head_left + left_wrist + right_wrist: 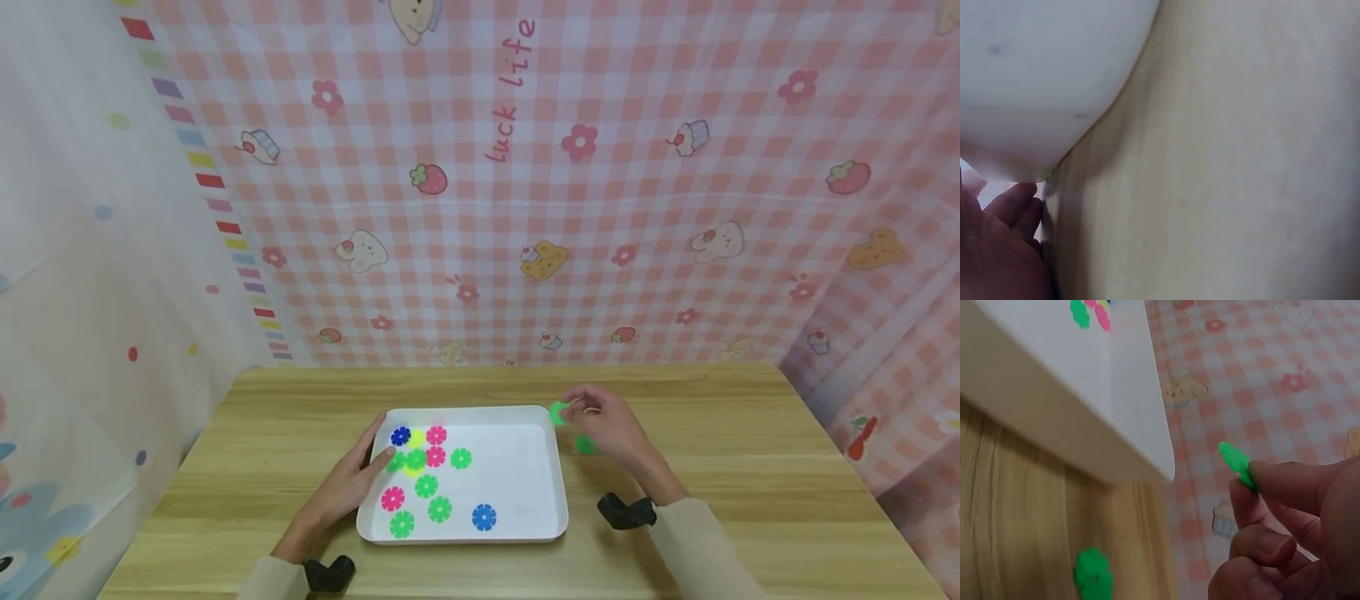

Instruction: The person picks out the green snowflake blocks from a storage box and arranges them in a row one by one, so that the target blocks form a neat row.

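Note:
A white tray (536, 525) lies on the wooden table and holds several flat snowflake-shaped discs in green, pink, blue and yellow (426, 486). My right hand (607, 425) hovers by the tray's far right corner and pinches a green disc (558, 413) between thumb and fingers; the right wrist view shows that green disc (1236, 464) edge-on at my fingertips. Another green disc (585, 445) lies on the table beside the tray, also seen as a green disc (1092, 575) below the tray's wall (1066, 419). My left hand (352, 479) rests over the tray's left rim, fingers straight near the discs.
The wooden table (750, 450) extends to the right of the tray. A pink checked cloth (525, 183) hangs behind the table's far edge, and a white dotted curtain (90, 275) closes the left side. Black wrist mounts (626, 511) sit at both wrists.

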`<state>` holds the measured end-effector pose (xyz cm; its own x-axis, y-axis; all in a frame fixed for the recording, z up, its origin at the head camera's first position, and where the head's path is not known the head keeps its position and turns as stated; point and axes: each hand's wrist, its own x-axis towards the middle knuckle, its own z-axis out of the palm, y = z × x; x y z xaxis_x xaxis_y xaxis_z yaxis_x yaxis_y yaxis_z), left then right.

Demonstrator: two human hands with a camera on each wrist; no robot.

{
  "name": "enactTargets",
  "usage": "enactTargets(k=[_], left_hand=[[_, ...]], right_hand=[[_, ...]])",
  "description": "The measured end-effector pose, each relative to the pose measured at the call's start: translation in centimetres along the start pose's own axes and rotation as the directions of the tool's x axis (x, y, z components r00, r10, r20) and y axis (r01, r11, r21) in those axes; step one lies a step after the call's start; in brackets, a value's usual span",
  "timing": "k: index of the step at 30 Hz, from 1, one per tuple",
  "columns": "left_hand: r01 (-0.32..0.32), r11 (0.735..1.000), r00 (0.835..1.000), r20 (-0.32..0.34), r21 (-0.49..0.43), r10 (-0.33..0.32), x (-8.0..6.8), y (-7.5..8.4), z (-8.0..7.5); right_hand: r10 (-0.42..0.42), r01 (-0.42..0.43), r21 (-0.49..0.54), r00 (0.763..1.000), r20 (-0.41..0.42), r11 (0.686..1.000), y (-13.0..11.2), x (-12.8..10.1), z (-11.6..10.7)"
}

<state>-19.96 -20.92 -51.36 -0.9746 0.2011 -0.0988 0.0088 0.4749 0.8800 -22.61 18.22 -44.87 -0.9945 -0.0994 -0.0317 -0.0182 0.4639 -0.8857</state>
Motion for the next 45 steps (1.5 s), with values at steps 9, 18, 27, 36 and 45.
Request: enactTargets(k=[9,18,27,36,45], left_hand=[[0.004,1.000,1.000,0.003,-0.004,-0.004,0.1,-0.2,0.0],[0.013,1.000,1.000,0.005,-0.002,-0.013,0.0,0.1,-0.1],[0.007,1.000,1.000,0.003,0.002,-0.007,0.1,-0.1,-0.1],[0.023,1.000,1.000,0.000,-0.005,-0.023,0.2,-0.3,0.0],[0.035,0.999,0.999,0.001,0.004,-0.035,0.2,-0.2,0.0]], right_hand=[[0.030,-0.030,0.009,0.993,-0.114,1.000,4.3,-0.9,-3.9],[0.115,-0.114,0.013,0.977,-0.179,0.993,8.2,-2.4,-6.8],[0.218,-0.205,0.082,0.951,-0.218,0.975,10.7,-2.6,-7.6],[0.232,-0.218,0.091,0.954,-0.188,0.972,11.0,-2.7,-7.6],[0.156,-0.169,-0.039,0.962,-0.225,0.985,11.1,-2.9,-7.2]])
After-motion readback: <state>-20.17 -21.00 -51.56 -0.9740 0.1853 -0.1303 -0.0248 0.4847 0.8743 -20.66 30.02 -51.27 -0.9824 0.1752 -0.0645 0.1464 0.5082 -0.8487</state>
